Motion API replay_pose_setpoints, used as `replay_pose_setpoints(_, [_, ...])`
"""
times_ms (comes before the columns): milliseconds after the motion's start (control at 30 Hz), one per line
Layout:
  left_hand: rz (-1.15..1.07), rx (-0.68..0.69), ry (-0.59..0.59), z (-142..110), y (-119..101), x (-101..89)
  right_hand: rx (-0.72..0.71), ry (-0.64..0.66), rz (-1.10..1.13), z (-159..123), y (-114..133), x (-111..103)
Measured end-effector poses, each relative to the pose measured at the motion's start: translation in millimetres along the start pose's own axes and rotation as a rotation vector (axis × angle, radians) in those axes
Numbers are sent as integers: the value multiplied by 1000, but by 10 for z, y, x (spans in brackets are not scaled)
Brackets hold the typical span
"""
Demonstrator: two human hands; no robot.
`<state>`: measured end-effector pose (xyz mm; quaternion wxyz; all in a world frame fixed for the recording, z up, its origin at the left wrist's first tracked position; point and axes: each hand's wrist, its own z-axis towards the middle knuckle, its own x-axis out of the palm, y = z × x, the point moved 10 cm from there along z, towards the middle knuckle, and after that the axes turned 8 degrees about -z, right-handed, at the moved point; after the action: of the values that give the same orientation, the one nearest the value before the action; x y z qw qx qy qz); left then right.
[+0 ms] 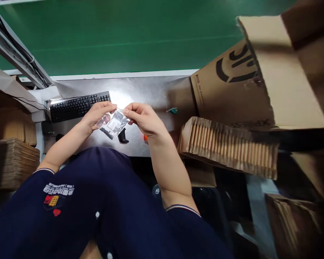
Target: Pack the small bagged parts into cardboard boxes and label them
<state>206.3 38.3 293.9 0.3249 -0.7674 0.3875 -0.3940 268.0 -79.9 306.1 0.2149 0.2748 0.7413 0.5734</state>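
Observation:
Between my two hands, above the metal table (156, 93), is a small clear plastic bag (115, 122) with a barcode label and dark small items inside that I cannot make out. My left hand (98, 114) pinches the bag at its left side. The fingers of my right hand (142, 117) are closed on its upper right corner. Just below the bag lies a black object (122, 136), partly hidden, that looks like a scanner handle. A black keyboard (79, 106) is on the table close to my left hand.
A large open cardboard box (226, 90) stands at the right. In front of it is a row of folded cardboard (229, 147). A teal item (173, 110) lies on the table. More flat cardboard (20, 162) is stacked at the left. Beyond the table runs a green surface (124, 39).

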Motion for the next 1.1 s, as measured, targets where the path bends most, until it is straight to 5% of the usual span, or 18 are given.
replay_pose_setpoints(300, [-81,-49,68,-27,31,42,-14,-43,181,58,-117,46])
replay_pose_setpoints(533, [-116,-76,45,0,60,23,-5,-124,122,43,-207,31])
replay_pose_setpoints(667, [-185,-27,-47,89,9,-133,-300,-451,-207,-248,82,-133])
replay_pose_setpoints(800, [-227,-21,-84,148,-2,-191,-499,-338,-555,-404,205,180])
replay_pose_setpoints(867, [-206,-26,-102,144,16,-195,-448,-318,-510,-377,114,231])
replay_pose_setpoints(1000, [53,86,-169,62,-47,-306,-221,-558,-74,-355,-137,3])
replay_pose_setpoints(1100, [128,239,-111,-48,-186,-335,-87,-503,165,-303,-232,32])
